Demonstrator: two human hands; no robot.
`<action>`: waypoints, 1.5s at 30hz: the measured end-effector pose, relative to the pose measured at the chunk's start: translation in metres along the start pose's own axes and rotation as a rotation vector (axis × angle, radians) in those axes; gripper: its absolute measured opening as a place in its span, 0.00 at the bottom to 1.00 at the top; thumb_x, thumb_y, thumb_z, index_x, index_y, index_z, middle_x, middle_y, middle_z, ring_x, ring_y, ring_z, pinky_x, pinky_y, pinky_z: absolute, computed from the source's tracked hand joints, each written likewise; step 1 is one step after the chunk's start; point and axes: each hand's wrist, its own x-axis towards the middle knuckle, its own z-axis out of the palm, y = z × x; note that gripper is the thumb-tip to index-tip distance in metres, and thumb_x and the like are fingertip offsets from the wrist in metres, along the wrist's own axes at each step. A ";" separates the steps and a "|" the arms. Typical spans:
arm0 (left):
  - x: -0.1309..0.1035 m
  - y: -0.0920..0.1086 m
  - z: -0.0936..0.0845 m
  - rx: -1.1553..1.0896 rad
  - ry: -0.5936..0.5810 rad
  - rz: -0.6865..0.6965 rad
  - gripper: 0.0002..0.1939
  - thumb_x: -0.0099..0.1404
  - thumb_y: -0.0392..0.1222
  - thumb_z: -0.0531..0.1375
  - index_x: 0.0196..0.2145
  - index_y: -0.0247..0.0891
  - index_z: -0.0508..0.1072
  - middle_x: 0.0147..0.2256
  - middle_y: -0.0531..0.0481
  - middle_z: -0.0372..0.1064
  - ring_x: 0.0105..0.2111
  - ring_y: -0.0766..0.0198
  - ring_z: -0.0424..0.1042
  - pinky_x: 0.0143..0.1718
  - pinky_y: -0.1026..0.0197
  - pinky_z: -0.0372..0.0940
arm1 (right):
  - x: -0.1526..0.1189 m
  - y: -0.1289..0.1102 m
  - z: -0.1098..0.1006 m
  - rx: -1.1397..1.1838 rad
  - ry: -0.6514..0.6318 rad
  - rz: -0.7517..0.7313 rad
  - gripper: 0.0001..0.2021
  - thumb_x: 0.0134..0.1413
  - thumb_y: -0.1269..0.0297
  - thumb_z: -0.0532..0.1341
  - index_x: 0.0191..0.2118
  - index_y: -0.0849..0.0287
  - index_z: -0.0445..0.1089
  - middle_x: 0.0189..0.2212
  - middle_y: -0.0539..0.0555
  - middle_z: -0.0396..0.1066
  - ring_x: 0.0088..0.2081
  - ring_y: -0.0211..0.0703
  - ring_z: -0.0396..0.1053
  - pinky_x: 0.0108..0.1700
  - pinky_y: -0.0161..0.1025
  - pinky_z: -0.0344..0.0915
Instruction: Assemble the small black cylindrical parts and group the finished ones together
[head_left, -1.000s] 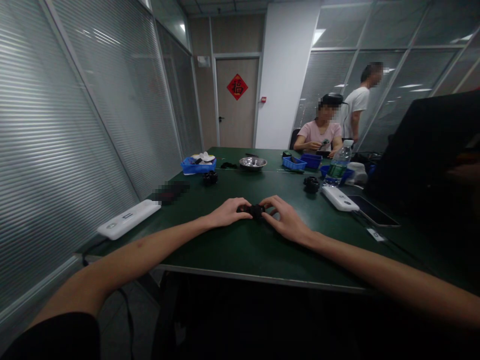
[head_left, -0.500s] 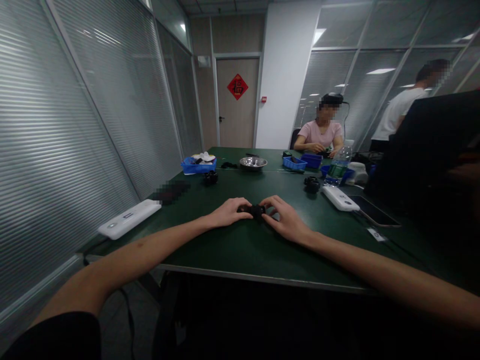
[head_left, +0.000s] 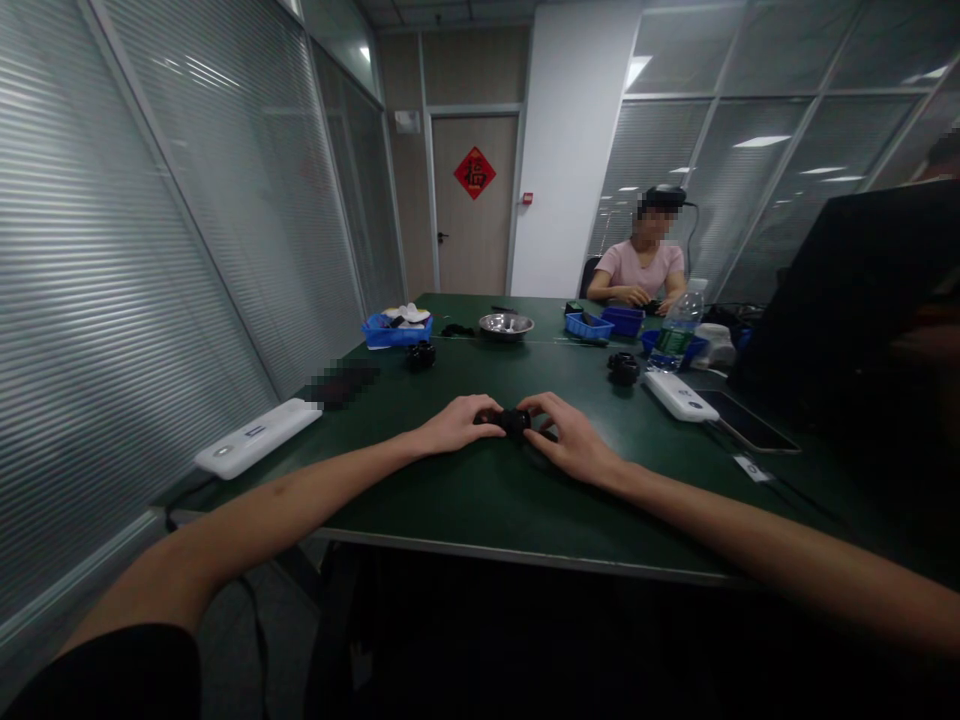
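A small black object (head_left: 514, 423), rounded and glossy in places, is held between my two hands just over the green table (head_left: 450, 500); its exact kind is too dark to make out. My left hand (head_left: 459, 424) closes on its left end, thumb in front and fingers behind. On the other side, the curved fingers and thumb of my right hand (head_left: 564, 436) grip its right end. Farther off, two similar dark, lumpy objects stand on the table, one black piece (head_left: 421, 355) to the left and another black piece (head_left: 623, 368) to the right.
A steel bowl (head_left: 506, 327) stands mid-table, between a filled blue basket (head_left: 397, 331) and a smaller blue tray (head_left: 589, 326). At right are a water bottle (head_left: 677, 335), a white power bank (head_left: 680, 397) and a phone (head_left: 754, 422). Another white device (head_left: 259, 437) lies left. A co-worker (head_left: 643, 268) sits opposite.
My hands and the black object stay almost in the same place. The person in white at the right has moved behind the dark screen, mostly out of sight.
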 end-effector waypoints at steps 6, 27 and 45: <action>0.000 0.001 0.000 0.014 -0.002 0.002 0.18 0.68 0.51 0.65 0.49 0.36 0.76 0.42 0.46 0.73 0.41 0.58 0.72 0.43 0.59 0.64 | 0.002 0.002 0.001 -0.069 -0.016 0.129 0.14 0.70 0.57 0.58 0.55 0.55 0.69 0.46 0.58 0.76 0.48 0.51 0.75 0.50 0.51 0.72; 0.000 -0.003 0.001 0.008 0.005 0.008 0.18 0.67 0.51 0.65 0.49 0.37 0.76 0.43 0.46 0.74 0.42 0.58 0.72 0.43 0.59 0.65 | 0.001 0.001 -0.001 -0.075 -0.028 0.032 0.19 0.62 0.63 0.64 0.58 0.55 0.67 0.52 0.59 0.72 0.52 0.52 0.72 0.54 0.52 0.69; 0.001 -0.003 0.001 0.014 0.005 0.008 0.17 0.68 0.49 0.65 0.49 0.36 0.76 0.42 0.47 0.73 0.41 0.59 0.72 0.42 0.60 0.64 | 0.002 0.000 0.001 -0.077 -0.010 0.128 0.17 0.67 0.58 0.61 0.58 0.57 0.67 0.50 0.59 0.74 0.51 0.52 0.73 0.52 0.50 0.70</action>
